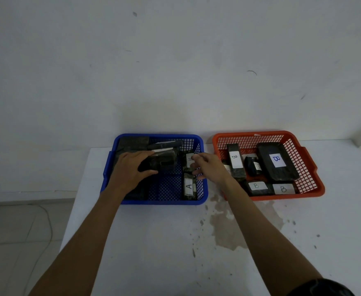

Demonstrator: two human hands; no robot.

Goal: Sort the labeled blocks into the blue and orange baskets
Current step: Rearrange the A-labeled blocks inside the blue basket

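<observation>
White wall fills the upper half of my view, and below it a white, stained bench [196,242] carries two baskets side by side: the blue basket [111,167] at about eleven o'clock from the bench centre, the orange basket [312,167] at about one o'clock.

My left hand [130,169] reaches into the blue basket, its fingers and thumb curled round a dark wrapped block [164,160] whose long axis runs roughly nine to three. My right hand [209,167] hangs at the blue basket's right wall, fingers loosely spread and holding nothing that I can make out; its fingertips sit just beside a small block with a white label [189,160] at the three o'clock side of the gripped block. Below that, toward six o'clock, an A block [189,186] lies with its long axis twelve to six.

Blocks marked B, among them a large dark tray-like block [277,161], lie in the orange basket.

I see no blocks loose on the bench, so I judge the sorting nearly done. The gripped block looks about to be set down, and the left hand is plainly the nearer.
</observation>
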